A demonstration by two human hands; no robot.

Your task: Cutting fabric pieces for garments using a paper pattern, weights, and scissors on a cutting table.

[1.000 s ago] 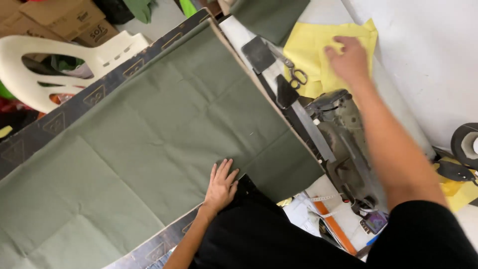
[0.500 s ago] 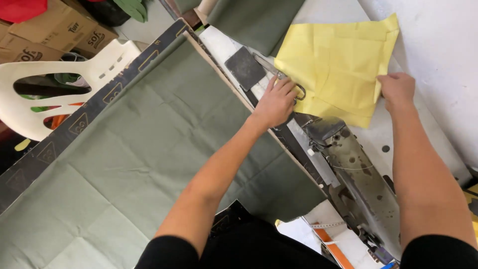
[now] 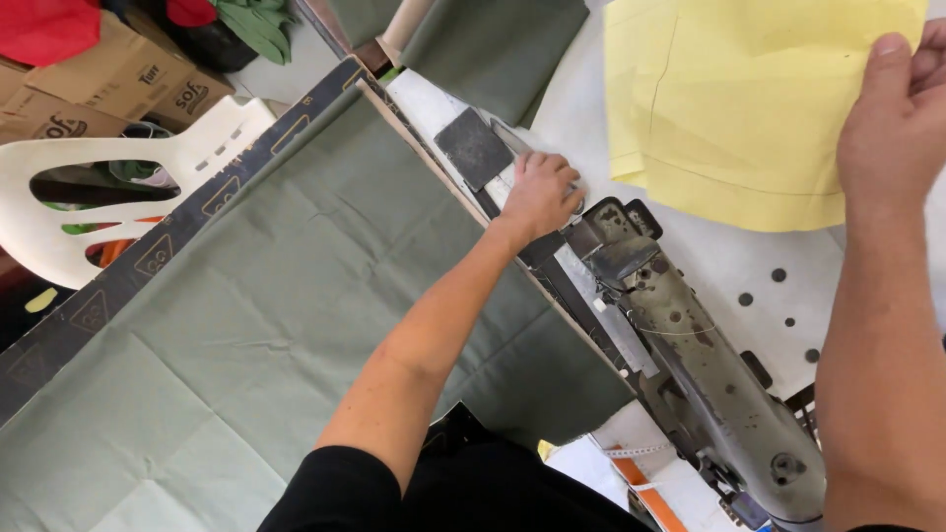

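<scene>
The wide sheet of olive-green cloth [image 3: 256, 325] takes up most of what I see, spread flat with fold creases across it, lying on a long dark printed board [image 3: 118, 286] that runs along its upper left edge. Beyond that board stands a white moulded plastic chair [image 3: 128, 177], and behind it brown cardboard boxes [image 3: 108, 74]. To the right of the cloth, the grey, worn metal sewing machine [image 3: 709, 384] lies along the white table [image 3: 729, 266], its head pointing up towards my left hand.

Above the machine, the pale yellow paper sheet [image 3: 749, 99] lies on the white table, with thin pencil lines on it. A second folded piece of olive-green cloth [image 3: 503, 44] lies just left of the yellow sheet, at the top of the view.

My right hand [image 3: 897, 118] is at the yellow sheet's right edge, thumb on top and fingers curled behind, pinching the paper. My left hand [image 3: 540, 192] reaches over the big cloth to the strip of table just before the machine's head. It is curled closed, knuckles up, over something small there; a thin metal piece [image 3: 510, 138] pokes out from under it towards a dark grey square pad [image 3: 473, 148], but I cannot tell for sure what the fingers are gripping.
</scene>
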